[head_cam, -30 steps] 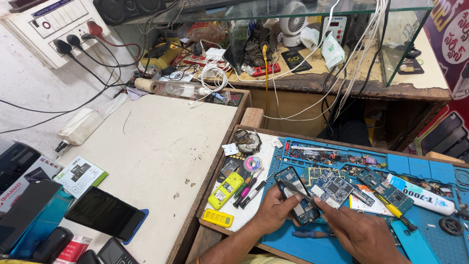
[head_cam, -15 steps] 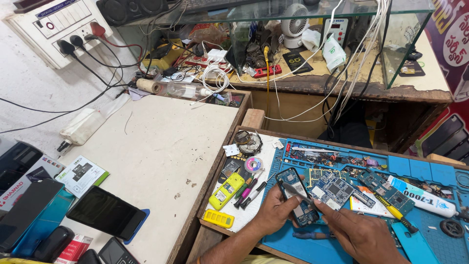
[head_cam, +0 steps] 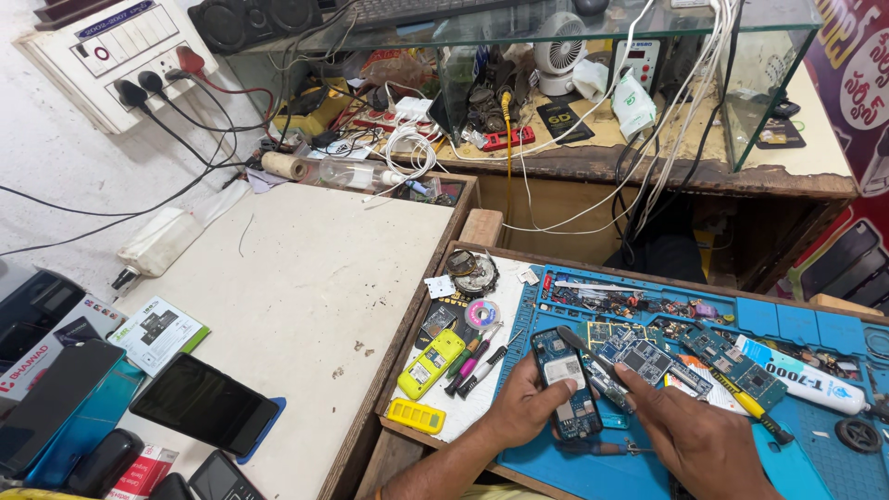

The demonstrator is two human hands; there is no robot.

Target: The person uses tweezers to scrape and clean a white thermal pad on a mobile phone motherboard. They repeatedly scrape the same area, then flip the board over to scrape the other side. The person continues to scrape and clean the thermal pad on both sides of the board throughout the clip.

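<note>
Left hand (head_cam: pixel 519 407) fingers clasp opened phone (head_cam: pixel 567 384) above blue mat (head_cam: pixel 796 468) | right hand (head_cam: pixel 690 435) fingers pinch tweezers (head_cam: pixel 593 363) onto it | risk: tip slip could scratch board.

Left hand (head_cam: pixel 519 407) holds opened phone (head_cam: pixel 567 383); right hand (head_cam: pixel 699 443) probes it.

A yellow phone (head_cam: pixel 431 363) and some pens (head_cam: pixel 474 363) lie just left of the fingers. Green circuit boards (head_cam: pixel 732 363) sit right of them, and a small white fan (head_cam: pixel 558 53) stands far beyond.

Green-white leaflet (head_cam: pixel 159 333) on table, dark phone screen (head_cam: pixel 204 405) beside it (unlit), red sign (head_cam: pixel 861 83) right
</note>
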